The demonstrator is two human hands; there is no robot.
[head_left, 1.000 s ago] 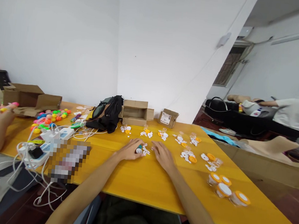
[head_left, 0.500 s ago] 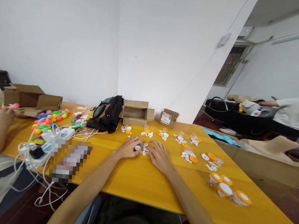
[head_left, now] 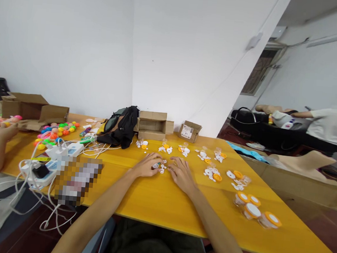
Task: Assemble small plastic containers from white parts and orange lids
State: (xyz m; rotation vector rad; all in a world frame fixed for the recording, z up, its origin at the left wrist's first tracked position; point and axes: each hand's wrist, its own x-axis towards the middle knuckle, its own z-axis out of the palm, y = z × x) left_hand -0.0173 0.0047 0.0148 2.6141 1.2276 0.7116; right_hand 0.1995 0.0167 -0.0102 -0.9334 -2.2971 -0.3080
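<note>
My left hand (head_left: 147, 166) is curled on the table around a small round white-and-teal part (head_left: 155, 166), mostly hidden by the fingers. Just right of it lie several small white pieces with dark holes (head_left: 162, 167). My right hand (head_left: 181, 173) rests on the other side of these pieces, its fingers bent and apart, fingertips close to them. I see nothing held in it.
Groups of white parts and orange rings (head_left: 212, 173) spread behind and to the right. Several clear jars with orange lids (head_left: 252, 211) stand at right. Cardboard boxes (head_left: 151, 134), a black backpack (head_left: 124, 128), a power strip (head_left: 49, 169) and colourful balls (head_left: 57, 131) sit around. A co-worker's hands (head_left: 5, 132) are at far left.
My right hand has drawn slightly away from the white pieces, and fewer of them show between my hands. My left hand stays curled around the round part.
</note>
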